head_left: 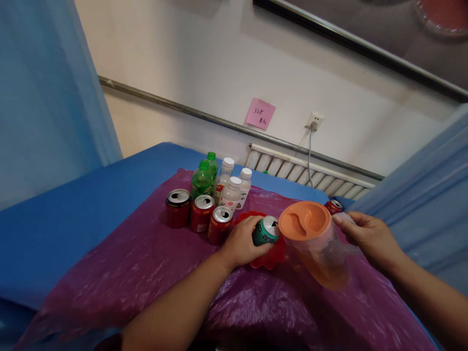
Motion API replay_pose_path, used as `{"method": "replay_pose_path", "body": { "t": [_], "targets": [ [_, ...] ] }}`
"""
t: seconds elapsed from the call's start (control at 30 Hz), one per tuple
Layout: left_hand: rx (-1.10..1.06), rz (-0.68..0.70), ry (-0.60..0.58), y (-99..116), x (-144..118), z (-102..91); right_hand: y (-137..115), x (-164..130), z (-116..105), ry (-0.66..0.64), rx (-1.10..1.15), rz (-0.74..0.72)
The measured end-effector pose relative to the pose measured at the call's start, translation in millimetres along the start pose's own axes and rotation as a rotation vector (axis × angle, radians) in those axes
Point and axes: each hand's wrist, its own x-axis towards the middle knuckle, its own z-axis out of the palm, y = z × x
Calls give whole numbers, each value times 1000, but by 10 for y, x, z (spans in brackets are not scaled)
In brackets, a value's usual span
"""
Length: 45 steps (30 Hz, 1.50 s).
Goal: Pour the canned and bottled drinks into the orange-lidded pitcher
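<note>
A person's left hand (243, 241) wraps its fingers around a green drink can (266, 230), its silver top already opened, tilted over a red scalloped dish (272, 258) on the table. Just beside it, the right hand (367, 236) grips the handle side of a clear plastic pitcher (318, 246) with an orange lid; orange liquid fills its lower part. The can's rim sits touching or nearly touching the pitcher's lid.

To the left of the dish stand three opened red cans (199, 212) in a row, with two green bottles (204, 175) and three white-capped bottles (234, 187) behind them. Another red can (334, 205) peeks out behind the pitcher. All rest on a purple plastic sheet (127, 273) spread over a blue tablecloth (73, 219).

Blue curtains (44, 97) flank the table. The cream wall behind carries a metal rail (175, 108), a pink sticky note (260, 113), a socket (314, 121) and a white radiator (310, 173).

Both forearms reach in from the bottom edge, the left one bare and angled up from the centre, the right from the lower right corner.
</note>
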Motion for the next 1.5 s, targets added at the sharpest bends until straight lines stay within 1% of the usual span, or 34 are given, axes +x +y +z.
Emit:
{"method": "replay_pose_path", "body": {
  "t": [0.43, 0.83, 1.13, 1.5],
  "targets": [
    [-9, 2, -7, -12, 11, -5, -28, -2, 6, -2, -8, 25],
    [-4, -14, -13, -14, 4, -4, -53, -11, 13, 2, -7, -1],
    [-4, -28, -15, -3, 6, -4, 5, -9, 11, 3, -1, -8],
    [-14, -18, 0, -1, -4, -1, -38, -8, 21, 4, -15, -25]
  ]
}}
